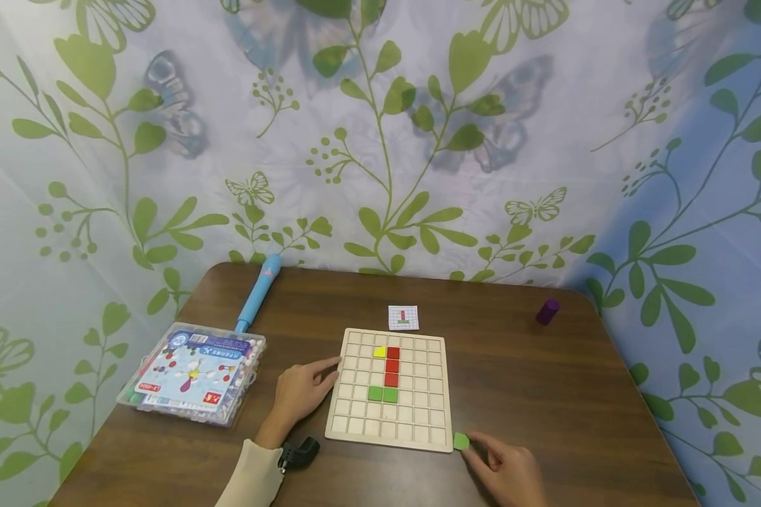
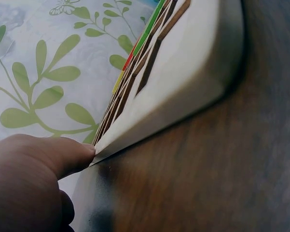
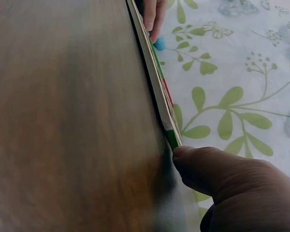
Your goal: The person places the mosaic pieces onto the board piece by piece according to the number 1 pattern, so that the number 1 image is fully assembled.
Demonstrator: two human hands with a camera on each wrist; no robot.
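A pale wooden grid board (image 1: 412, 422) lies on the brown table (image 1: 545, 394). In its cells sit a yellow piece (image 1: 380, 351), a column of red pieces (image 1: 392, 372) and a green pair (image 1: 382, 393). My left hand (image 1: 332, 371) rests at the board's left edge, its index finger touching the rim; in the left wrist view a fingertip (image 2: 72, 153) meets the board's edge (image 2: 183, 72). My right hand (image 1: 471, 446) pinches a loose green tile (image 1: 461, 441) lying against the board's lower right corner. The right wrist view shows my thumb (image 3: 207, 166) touching that green tile (image 3: 172, 138).
A small pattern card (image 1: 403, 317) lies just behind the board. A purple cylinder (image 1: 547, 311) stands at the back right. At the left sit a clear plastic box of small parts (image 1: 193, 373) and a blue handle (image 1: 258, 292). Leaf-print fabric walls surround the table.
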